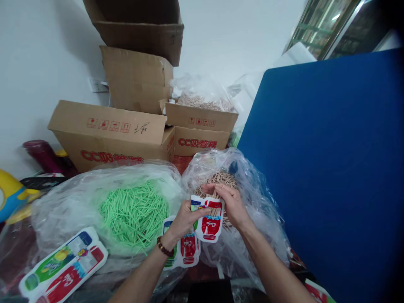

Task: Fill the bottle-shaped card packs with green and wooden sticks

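Note:
My left hand (184, 219) pinches a small bottle-shaped cola pouch (211, 223), red and white, by its left edge. My right hand (230, 202) is closed on a bunch of brown sticks (217, 194) at the pouch's open top. Both hands hover over a clear plastic bag of brown sticks (221, 179). More pouches (186, 248) lie under my left wrist, which wears a bead bracelet.
A clear bag of green sticks (134, 212) sits to the left. Printed pouches (63, 265) lie at the lower left. Cardboard boxes (107, 134) are stacked at the back wall, one holding another bag of sticks (202, 101). A blue panel (325, 168) stands on the right.

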A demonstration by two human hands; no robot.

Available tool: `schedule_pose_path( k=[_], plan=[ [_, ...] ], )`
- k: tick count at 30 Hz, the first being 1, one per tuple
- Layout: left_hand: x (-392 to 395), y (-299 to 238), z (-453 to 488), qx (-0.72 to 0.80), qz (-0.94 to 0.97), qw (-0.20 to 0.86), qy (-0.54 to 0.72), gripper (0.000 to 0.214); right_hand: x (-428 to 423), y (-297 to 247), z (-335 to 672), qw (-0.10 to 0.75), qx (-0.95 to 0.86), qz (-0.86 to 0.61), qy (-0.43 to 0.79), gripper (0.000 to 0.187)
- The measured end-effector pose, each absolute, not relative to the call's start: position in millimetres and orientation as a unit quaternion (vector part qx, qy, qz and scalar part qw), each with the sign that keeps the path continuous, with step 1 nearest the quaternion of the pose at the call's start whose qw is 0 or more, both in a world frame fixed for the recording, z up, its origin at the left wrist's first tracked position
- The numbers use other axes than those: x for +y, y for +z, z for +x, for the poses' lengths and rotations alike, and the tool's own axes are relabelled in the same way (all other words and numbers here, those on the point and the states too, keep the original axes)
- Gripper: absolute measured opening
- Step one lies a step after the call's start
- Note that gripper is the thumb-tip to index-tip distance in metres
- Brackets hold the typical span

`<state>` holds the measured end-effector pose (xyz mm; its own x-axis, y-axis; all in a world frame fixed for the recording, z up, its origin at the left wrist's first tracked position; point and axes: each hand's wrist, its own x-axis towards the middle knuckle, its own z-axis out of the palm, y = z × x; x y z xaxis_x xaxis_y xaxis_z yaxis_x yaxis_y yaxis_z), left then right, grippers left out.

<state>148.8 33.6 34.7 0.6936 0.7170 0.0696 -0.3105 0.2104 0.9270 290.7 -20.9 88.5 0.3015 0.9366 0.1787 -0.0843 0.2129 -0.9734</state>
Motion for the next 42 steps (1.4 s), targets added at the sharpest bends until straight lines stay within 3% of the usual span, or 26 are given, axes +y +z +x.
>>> schedule_pose_path(
  k=[10, 15, 19, 27, 34, 36, 39, 42],
  plan=[
    [31.5, 59.9, 132.5, 0.175, 0.557, 0.709, 0.394, 0.02, -25.3, 116.1, 274.2, 0.668, -0.435, -0.437, 0.418, 0.023],
    [32.3, 68.1, 128.1, 0.174, 0.576, 0.684, 0.413, 0.022, -27.4, 121.2, 272.6, 0.614, -0.497, -0.476, 0.387, 0.024],
    [32.6, 71.7, 125.8, 0.173, 0.591, 0.665, 0.423, 0.025, -27.3, 129.3, 271.8, 0.618, -0.522, -0.469, 0.355, 0.02],
    [35.0, 74.8, 121.9, 0.181, 0.577, 0.674, 0.424, 0.025, -22.2, 128.0, 264.6, 0.627, -0.478, -0.451, 0.418, 0.019],
    [47.1, 76.7, 116.5, 0.209, 0.605, 0.628, 0.442, 0.028, -6.3, 137.8, 297.7, 0.762, -0.413, -0.357, 0.348, 0.023],
    [53.4, 73.8, 113.7, 0.228, 0.581, 0.619, 0.476, 0.029, 1.8, 119.8, 318.7, 0.731, -0.44, -0.419, 0.31, 0.024],
    [59.3, 68.3, 109.3, 0.236, 0.556, 0.631, 0.487, 0.029, 7.1, 78.9, 342.3, 0.592, -0.49, -0.58, 0.271, 0.024],
    [57.6, 64.1, 107.8, 0.234, 0.547, 0.652, 0.47, 0.029, -0.8, 49.8, 341.9, 0.594, -0.469, -0.594, 0.273, 0.025]
  ],
)
